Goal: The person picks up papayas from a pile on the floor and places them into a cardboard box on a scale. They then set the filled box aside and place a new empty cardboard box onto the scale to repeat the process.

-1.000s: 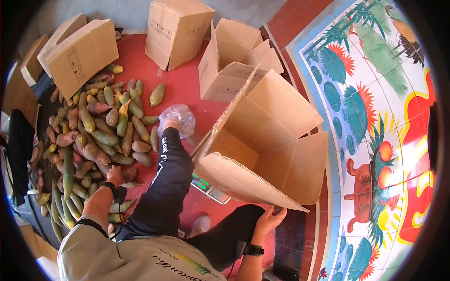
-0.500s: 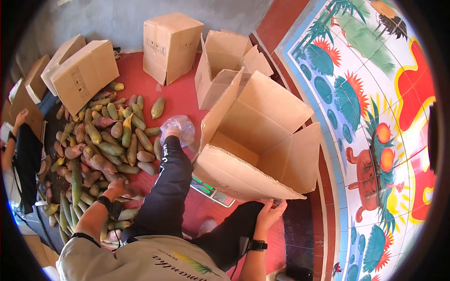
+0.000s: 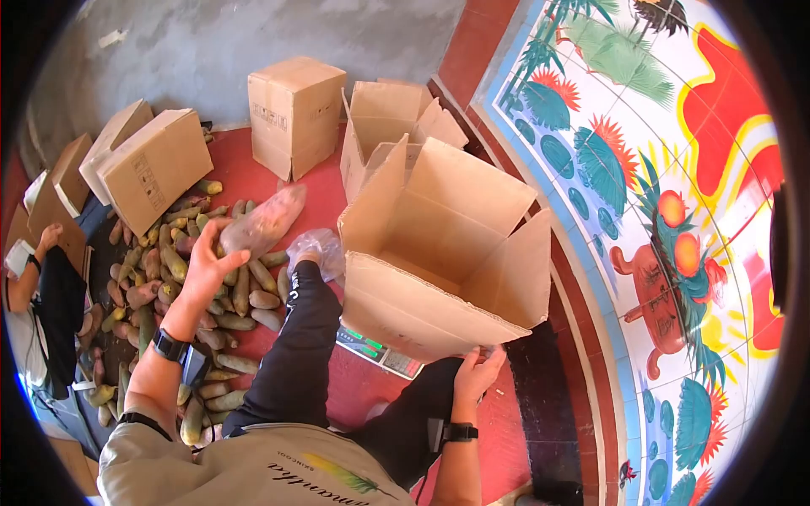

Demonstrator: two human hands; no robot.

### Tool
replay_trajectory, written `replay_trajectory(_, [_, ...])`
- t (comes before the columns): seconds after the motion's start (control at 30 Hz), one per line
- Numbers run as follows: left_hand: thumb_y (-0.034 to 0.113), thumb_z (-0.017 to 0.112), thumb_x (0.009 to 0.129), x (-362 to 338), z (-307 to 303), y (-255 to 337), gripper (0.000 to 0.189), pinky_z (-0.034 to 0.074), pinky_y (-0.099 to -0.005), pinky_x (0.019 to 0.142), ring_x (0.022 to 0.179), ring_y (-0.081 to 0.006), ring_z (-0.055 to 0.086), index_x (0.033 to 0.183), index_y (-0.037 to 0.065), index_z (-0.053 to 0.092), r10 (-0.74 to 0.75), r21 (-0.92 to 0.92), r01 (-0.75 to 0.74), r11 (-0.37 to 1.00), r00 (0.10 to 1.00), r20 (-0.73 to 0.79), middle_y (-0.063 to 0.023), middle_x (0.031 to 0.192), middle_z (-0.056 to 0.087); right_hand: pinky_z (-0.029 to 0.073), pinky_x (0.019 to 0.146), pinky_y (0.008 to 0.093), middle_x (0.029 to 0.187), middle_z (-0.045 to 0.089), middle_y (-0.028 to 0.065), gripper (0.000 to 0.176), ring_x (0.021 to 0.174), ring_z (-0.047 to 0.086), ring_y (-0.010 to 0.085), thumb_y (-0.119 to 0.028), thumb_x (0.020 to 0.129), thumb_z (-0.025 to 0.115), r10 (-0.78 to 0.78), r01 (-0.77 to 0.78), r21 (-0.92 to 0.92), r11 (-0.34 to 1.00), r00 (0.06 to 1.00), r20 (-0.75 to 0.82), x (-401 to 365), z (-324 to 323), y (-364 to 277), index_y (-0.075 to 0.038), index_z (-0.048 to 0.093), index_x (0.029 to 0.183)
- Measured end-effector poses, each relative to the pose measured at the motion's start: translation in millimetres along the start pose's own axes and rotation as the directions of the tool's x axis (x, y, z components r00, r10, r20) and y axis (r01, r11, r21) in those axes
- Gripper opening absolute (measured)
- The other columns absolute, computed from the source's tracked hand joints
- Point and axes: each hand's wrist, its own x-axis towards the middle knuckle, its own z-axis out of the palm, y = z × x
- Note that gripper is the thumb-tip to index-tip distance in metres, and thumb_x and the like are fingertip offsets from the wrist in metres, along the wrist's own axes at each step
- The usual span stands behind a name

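Note:
My left hand [image 3: 218,255] is closed around a large pinkish radish [image 3: 268,221], raised over a pile of radishes [image 3: 169,270] on the floor. Its thumb and fingers press on the near end, and the far end points up and right. My right hand [image 3: 479,373] has its fingers apart, with fingertips right at the lower near edge of an open cardboard box [image 3: 430,308]. The inside of that box shows bare cardboard. Under the box sits a scale [image 3: 380,352] with a lit green display, partly covered.
Another open box [image 3: 388,105] and an upright closed box [image 3: 295,122] stand behind. More boxes [image 3: 160,164] lean beyond the pile. At the left edge another person's hand [image 3: 51,236] touches cardboard. My foot wears a plastic bag [image 3: 319,249]. A tiled mural wall [image 3: 633,253] borders the right.
My left hand has come up from the pile with a radish in it. My right hand stays by the box edge, its fingers slightly more spread. The view has shifted a little.

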Motion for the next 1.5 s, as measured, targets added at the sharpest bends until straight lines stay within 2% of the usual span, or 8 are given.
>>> replay_trajectory(0.27, [0.011,0.073,0.066,21.0,85.3,75.2,0.053,0.043,-0.0290,0.083,0.095,-0.0134,0.051,0.111,0.000,0.049,0.293,-0.127,-0.268,0.955,0.916,0.273,-0.0059,0.100,0.055,0.043,0.073,0.0415,0.094,0.050,0.0194,0.029,0.086,0.052,0.0365,-0.006,0.078,0.055,-0.010,0.009,0.016,1.000,0.999,0.045,-0.2,-1.2,2.5,0.004,0.047,0.105])
replay_trajectory(0.47, [0.016,0.074,0.064,23.6,145.4,91.2,0.054,0.043,-0.0322,0.084,0.096,-0.0213,0.055,0.110,0.000,0.051,0.382,0.078,-0.451,0.889,0.824,0.419,-0.0121,0.102,0.057,0.042,0.077,0.0423,0.094,0.050,0.0198,0.030,0.090,0.051,0.0373,-0.006,0.076,0.057,0.011,-0.012,0.035,0.999,1.000,0.025,-0.1,-2.1,-2.1,0.004,0.048,0.104])
replay_trajectory(0.7, [0.029,0.069,0.065,34.9,188.2,81.5,0.049,0.045,-0.0376,0.082,0.094,-0.0338,0.056,0.104,0.002,0.056,0.237,0.294,-0.493,0.819,0.757,0.610,-0.0189,0.099,0.059,0.042,0.077,0.0424,0.095,0.050,0.0204,0.029,0.089,0.051,0.0383,-0.008,0.077,0.058,0.003,-0.003,0.040,0.999,1.000,0.008,-0.5,1.4,0.6,0.004,0.048,0.102])
replay_trajectory(0.87, [0.030,0.062,0.072,35.8,194.3,74.7,0.037,0.046,-0.0393,0.078,0.089,-0.0337,0.058,0.097,0.003,0.059,0.257,0.347,-0.540,0.767,0.754,0.605,-0.0182,0.094,0.061,0.043,0.067,0.0364,0.090,0.050,0.0166,0.025,0.080,0.052,0.0304,-0.008,0.081,0.058,-0.052,0.052,0.003,0.999,0.998,-0.018,0.0,2.8,4.1,0.004,0.048,0.100])
replay_trajectory(1.03, [0.027,0.057,0.079,32.4,197.6,78.1,0.021,0.048,-0.0420,0.068,0.072,-0.0325,0.061,0.085,0.008,0.063,0.238,0.375,-0.563,0.736,0.734,0.635,-0.0144,0.075,0.063,0.043,0.068,0.0367,0.090,0.050,0.0167,0.024,0.081,0.052,0.0308,-0.009,0.082,0.058,-0.051,0.051,0.027,0.998,0.999,-0.005,0.2,4.1,5.4,0.005,0.049,0.099])
replay_trajectory(1.1, [0.029,0.057,0.080,31.3,202.8,71.8,0.020,0.048,-0.0418,0.062,0.066,-0.0322,0.060,0.078,0.009,0.062,0.370,0.358,-0.623,0.696,0.738,0.565,-0.0123,0.067,0.062,0.043,0.069,0.0370,0.090,0.050,0.0167,0.024,0.081,0.052,0.0311,-0.009,0.082,0.057,-0.032,0.032,0.041,0.999,0.999,0.016,0.7,2.9,4.8,0.005,0.048,0.099])
replay_trajectory(1.23, [0.030,0.057,0.080,25.9,202.3,76.3,0.022,0.048,-0.0408,0.060,0.068,-0.0314,0.060,0.075,0.008,0.060,0.415,0.355,-0.634,0.687,0.744,0.524,-0.0117,0.069,0.061,0.041,0.077,0.0415,0.095,0.050,0.0211,0.028,0.089,0.051,0.0375,-0.009,0.080,0.059,0.010,-0.011,0.020,1.000,0.998,0.060,2.5,-3.0,-2.3,0.006,0.049,0.102])
replay_trajectory(1.5, [0.016,0.066,0.070,17.5,196.0,71.9,0.016,0.046,-0.0374,0.066,0.072,-0.0263,0.057,0.076,0.006,0.055,0.736,0.200,-0.868,0.454,0.493,0.464,-0.0080,0.073,0.057,0.046,0.074,0.0354,0.097,0.052,0.0167,0.028,0.083,0.055,0.0258,-0.004,0.082,0.055,0.007,-0.007,0.019,1.000,1.000,-0.015,0.8,4.3,7.9,0.005,0.046,0.108])
